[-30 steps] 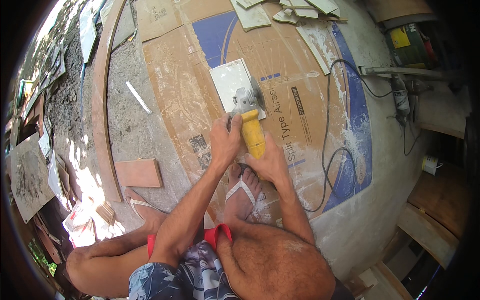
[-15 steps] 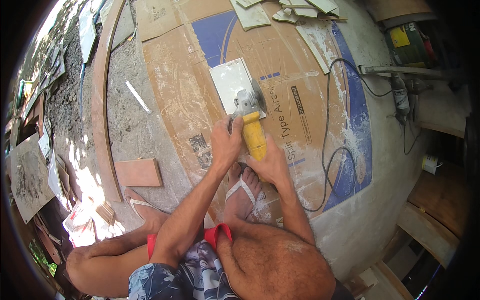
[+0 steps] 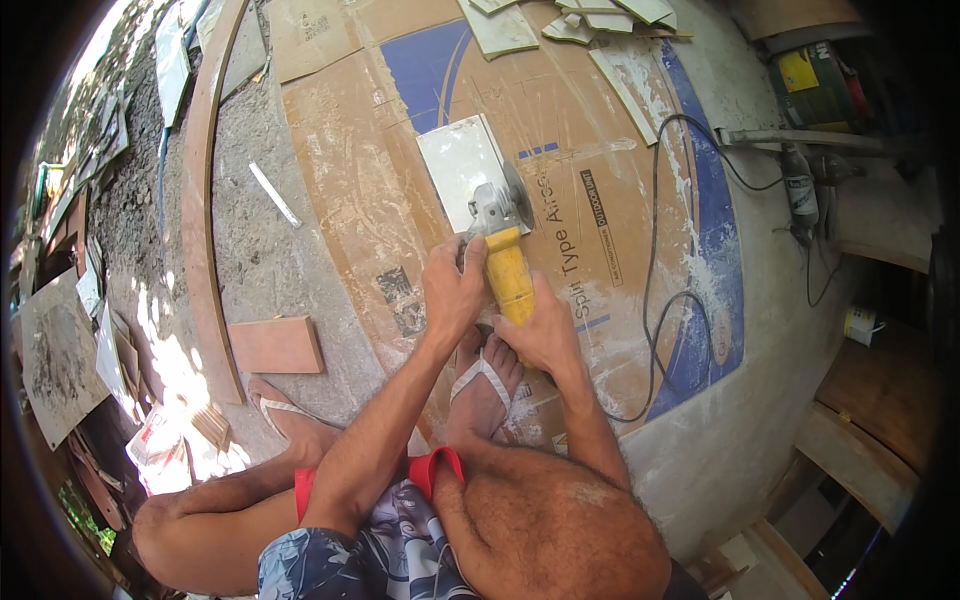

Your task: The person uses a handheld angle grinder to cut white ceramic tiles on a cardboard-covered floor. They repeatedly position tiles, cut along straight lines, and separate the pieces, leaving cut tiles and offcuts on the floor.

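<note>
We see soft daylight across the cardboard sheet (image 3: 350, 170), the yellow grinder (image 3: 510, 278) fairly sharp. Sun glare bleaches ground (image 3: 172, 350) beyond the sheet's left edge; wooden boards (image 3: 865, 465) past its right edge sit dim. Fisheye bends the black-rimmed margins.

White tile (image 3: 455, 165) on flattened cardboard (image 3: 360, 180)

Large black lettering (image 3: 566, 255) (a smaller boxed line (image 3: 603, 228) beside it) marks the flat brown-and-blue cardboard sheet (image 3: 590, 110), right of centre.
</note>
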Available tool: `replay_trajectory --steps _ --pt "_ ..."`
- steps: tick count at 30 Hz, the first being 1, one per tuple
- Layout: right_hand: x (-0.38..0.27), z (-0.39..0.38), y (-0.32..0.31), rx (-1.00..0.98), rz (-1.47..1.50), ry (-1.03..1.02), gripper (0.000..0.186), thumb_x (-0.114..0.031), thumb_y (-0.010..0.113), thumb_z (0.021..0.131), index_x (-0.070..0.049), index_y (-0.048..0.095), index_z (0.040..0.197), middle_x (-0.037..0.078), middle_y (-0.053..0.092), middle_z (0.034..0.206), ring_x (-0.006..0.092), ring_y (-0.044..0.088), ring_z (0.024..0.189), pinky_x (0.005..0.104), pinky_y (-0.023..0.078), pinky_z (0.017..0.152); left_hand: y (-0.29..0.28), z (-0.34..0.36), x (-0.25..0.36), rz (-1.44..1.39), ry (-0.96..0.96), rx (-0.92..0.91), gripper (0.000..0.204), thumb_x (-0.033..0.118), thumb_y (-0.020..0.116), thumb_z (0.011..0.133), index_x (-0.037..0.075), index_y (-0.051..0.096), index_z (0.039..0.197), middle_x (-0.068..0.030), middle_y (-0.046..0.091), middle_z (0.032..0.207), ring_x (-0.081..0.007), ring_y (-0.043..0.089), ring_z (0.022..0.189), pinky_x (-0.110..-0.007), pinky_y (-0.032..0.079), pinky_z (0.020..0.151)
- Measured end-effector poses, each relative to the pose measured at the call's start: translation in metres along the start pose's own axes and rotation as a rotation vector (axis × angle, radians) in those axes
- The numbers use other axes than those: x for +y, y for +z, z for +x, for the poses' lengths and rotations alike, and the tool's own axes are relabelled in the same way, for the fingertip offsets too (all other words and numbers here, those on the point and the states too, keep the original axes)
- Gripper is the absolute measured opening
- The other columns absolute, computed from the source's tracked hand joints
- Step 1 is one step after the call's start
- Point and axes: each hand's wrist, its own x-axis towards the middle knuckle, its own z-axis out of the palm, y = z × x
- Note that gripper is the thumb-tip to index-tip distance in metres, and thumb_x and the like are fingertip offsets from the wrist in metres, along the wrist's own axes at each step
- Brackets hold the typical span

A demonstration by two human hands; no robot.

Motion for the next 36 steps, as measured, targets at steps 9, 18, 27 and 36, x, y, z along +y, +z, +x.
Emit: replay_trajectory --steps 9,18,27,36 --pt "-0.001 -0.007 -0.002 0.000 0.028 0.009 0.058 -0.027 0.084 0.082 -0.001 0.057 0.126 0.034 0.076 0.108 0.0560 0.072 0.105 0.0604 0.058 0.087 0.001 -0.006 -0.001 -0.029 -0.010 0.005 0.055 0.044 0.062 0.112 -0.008 0.073 0.127 -0.0309 0.073 0.110 -0.0446 0.071 0.106 -0.051 0.054 0.095" --pt "-0.002 -0.012 -0.004 0.000 0.020 0.023 0.058 -0.027 0.084 0.081 -0.002 0.058 0.126 0.034 0.076 0.107 0.0559 0.072 0.105 0.0601 0.058 0.087 0.001 -0.012 0.004 -0.037 -0.035 -0.002 0.054 0.042 0.062 0.112 -0.009 0.072 0.127 -0.0313 0.073 0.113 -0.0447 0.071 0.107 -0.050 0.054 0.096" --pt "0.003 -0.016 -0.004 0.002 0.025 0.018 0.061 -0.028 0.086 0.079 -0.001 0.057 0.126 0.034 0.076 0.107 0.0556 0.073 0.105 0.0603 0.058 0.087 0.002 -0.018 0.006 -0.039 -0.055 -0.022 0.052 0.041 0.062 0.112 -0.008 0.073 0.127 -0.0301 0.072 0.110 -0.0432 0.071 0.103 -0.050 0.054 0.094" --pt "0.012 -0.022 -0.003 -0.005 0.009 0.007 0.066 -0.033 0.089 0.081 -0.001 0.057 0.129 0.034 0.075 0.111 0.0565 0.072 0.107 0.0611 0.058 0.089 0.001 -0.024 0.007 -0.006 -0.060 -0.044 0.053 0.041 0.061 0.112 -0.008 0.072 0.126 -0.0310 0.072 0.109 -0.0452 0.070 0.103 -0.051 0.053 0.093"
